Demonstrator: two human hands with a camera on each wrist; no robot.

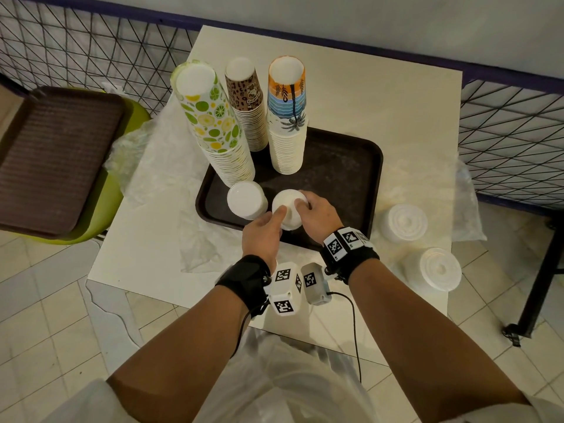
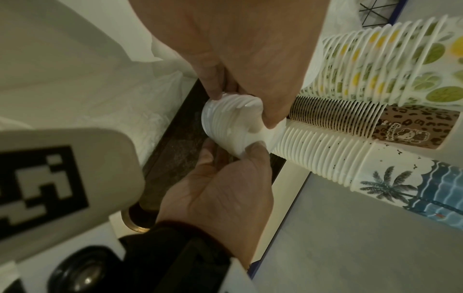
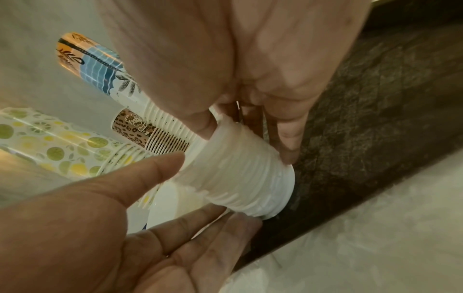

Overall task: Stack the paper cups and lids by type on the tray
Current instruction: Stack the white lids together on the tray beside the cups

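On the dark brown tray [image 1: 341, 178] stand three tall cup stacks: lime-patterned [image 1: 213, 123], leopard-print [image 1: 248, 108] and palm-tree [image 1: 287, 126]. A short white lid stack [image 1: 247, 203] sits at the tray's near left. Beside it, both hands hold another white lid stack [image 1: 288, 209] [image 2: 233, 126] [image 3: 238, 174] over the tray's near edge. My left hand [image 1: 282, 218] [image 2: 244, 108] pinches its left side. My right hand [image 1: 300, 206] [image 3: 244, 140] grips its top and right side. Whether its base rests on the tray is hidden.
Two more white lid stacks [image 1: 404, 222] [image 1: 439, 268] stand on the white table [image 1: 396, 102] right of the tray. Crumpled clear plastic [image 1: 158, 190] lies left of the tray. A second brown tray [image 1: 52, 157] rests on a green stool at left. Wire fencing [image 1: 512, 138] borders the table.
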